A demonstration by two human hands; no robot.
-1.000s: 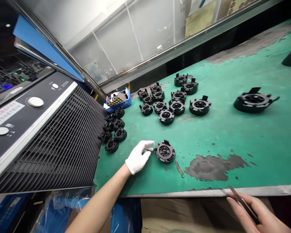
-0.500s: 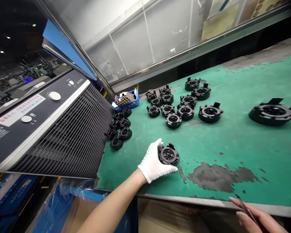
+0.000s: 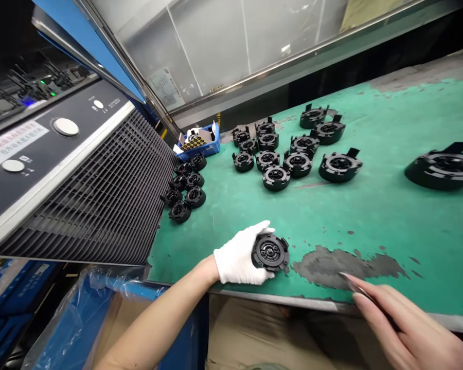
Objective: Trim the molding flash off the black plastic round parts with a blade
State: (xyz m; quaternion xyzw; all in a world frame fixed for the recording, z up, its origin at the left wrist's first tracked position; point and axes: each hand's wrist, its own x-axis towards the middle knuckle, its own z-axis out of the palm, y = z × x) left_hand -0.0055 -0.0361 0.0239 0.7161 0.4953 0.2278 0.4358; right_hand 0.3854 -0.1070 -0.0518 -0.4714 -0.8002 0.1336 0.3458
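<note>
My left hand (image 3: 241, 257), in a white glove, is closed around the rim of a round black plastic housing (image 3: 270, 252). The housing sits at the near part of the green bench mat, its ribbed, ringed face toward me and a tab at its upper right. Over the mat's near edge, my bare right hand (image 3: 399, 318) pinches slim dark metal tweezers (image 3: 364, 294). The tip points left toward the housing, a gap away from it. Much of the tweezers is hidden by my fingers.
Several similar black housings (image 3: 277, 177) stand farther back, with another cluster (image 3: 180, 211) by a slatted grey machine (image 3: 100, 169). A blue bin (image 3: 212, 148) holds small yellow-black parts. One housing (image 3: 443, 169) stands far right. A worn grey patch (image 3: 324, 264) marks the mat (image 3: 370, 216).
My left hand has tightened around the housing, whose tab has turned clockwise to the right. My right hand has come up and leftward with the tweezers. The view has shifted slightly.
</note>
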